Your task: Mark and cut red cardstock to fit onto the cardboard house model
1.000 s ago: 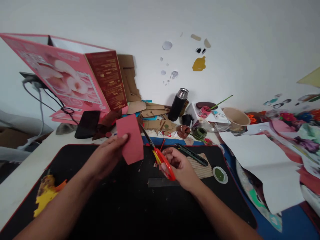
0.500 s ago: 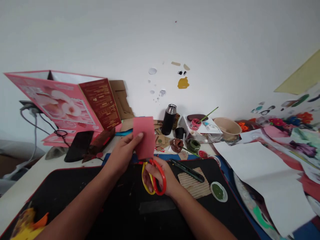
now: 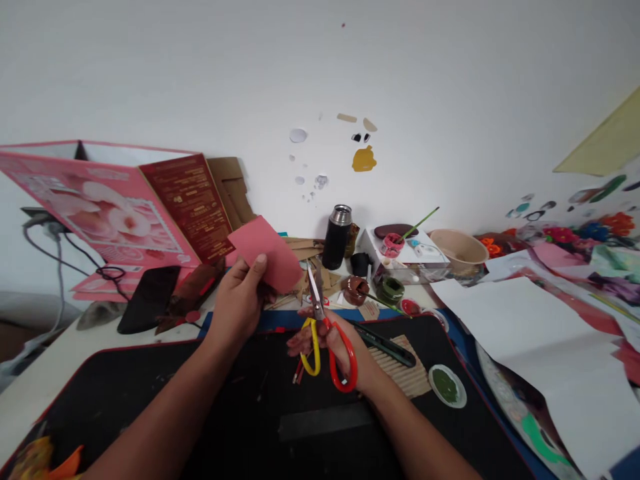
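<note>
A pink sheet of paper (image 3: pixel 267 252) is pinched between thumb and fingers of my left hand (image 3: pixel 241 297), held tilted above the back edge of the black mat (image 3: pixel 240 413). My right hand (image 3: pixel 345 347) holds a pair of scissors (image 3: pixel 316 300) with one yellow and one red handle loop. Its blades point up and away, slightly parted, just right of the paper and apart from it. Under the yellow loop a thin reddish strip (image 3: pixel 299 371) shows; whether it touches my fingers I cannot tell.
Behind the hands stand a black flask (image 3: pixel 337 240), a brown paint jar (image 3: pixel 355 291) and a green paint jar (image 3: pixel 390 289). A dark green cutter (image 3: pixel 385 345) lies on corrugated cardboard (image 3: pixel 417 377), beside a lid of green paint (image 3: pixel 447 385). White paper (image 3: pixel 500 320) covers the right side.
The scissors have come away from the paper's lower edge and swung upright to the right. My left hand has tilted the paper to the left. The view has shifted slightly.
</note>
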`<state>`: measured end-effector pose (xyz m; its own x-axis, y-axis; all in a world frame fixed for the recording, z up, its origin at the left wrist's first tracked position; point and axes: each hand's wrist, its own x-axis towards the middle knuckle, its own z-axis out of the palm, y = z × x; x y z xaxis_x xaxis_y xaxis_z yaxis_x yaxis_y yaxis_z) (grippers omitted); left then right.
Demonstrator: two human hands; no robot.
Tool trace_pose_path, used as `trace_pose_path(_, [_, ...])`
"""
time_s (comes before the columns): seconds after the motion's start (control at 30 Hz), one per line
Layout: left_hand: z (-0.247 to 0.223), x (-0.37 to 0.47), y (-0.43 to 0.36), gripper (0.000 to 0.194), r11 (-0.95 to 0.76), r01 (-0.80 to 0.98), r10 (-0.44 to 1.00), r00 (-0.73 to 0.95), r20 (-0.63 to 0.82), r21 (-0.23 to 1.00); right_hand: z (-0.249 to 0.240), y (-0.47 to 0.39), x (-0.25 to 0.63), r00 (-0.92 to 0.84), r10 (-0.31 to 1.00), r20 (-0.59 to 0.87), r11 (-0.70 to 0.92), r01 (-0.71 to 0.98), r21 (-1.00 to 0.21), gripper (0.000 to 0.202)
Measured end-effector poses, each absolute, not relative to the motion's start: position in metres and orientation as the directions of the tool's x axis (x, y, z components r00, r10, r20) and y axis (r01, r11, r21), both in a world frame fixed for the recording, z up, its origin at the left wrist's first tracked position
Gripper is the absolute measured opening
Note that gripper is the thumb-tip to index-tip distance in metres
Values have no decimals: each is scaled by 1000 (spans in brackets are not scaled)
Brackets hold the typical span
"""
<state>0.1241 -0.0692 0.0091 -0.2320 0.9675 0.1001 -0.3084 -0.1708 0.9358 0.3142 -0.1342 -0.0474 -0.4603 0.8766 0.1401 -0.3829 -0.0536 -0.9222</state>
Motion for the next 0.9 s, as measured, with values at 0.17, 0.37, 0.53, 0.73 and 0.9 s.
trace_pose_path(0.17, [9,119,-70,41,-186,-233,973,-178,146,955,-56,-140,307,-362,932,4,-88,-236,-968,69])
trace_pose_path(0.37, [7,120,-69,37,-184,-260,976,-165,145,948,-53,-144,306,-266,964,25,-36,-220,-975,62])
trace_pose_path(0.53, [3,120,-70,35,-194,-256,977,-137,163,947,-52,-145,306,-245,969,39,-19,-231,-973,59])
trace_pose_path(0.73, [0,124,-73,35,-175,-240,983,-106,153,955,-48,-148,304,-263,964,46,-4,-184,-983,57])
trace_pose_path(0.9, [3,126,-78,36,-185,-208,980,-116,163,961,-48,-147,304,-264,962,65,20,-170,-985,55])
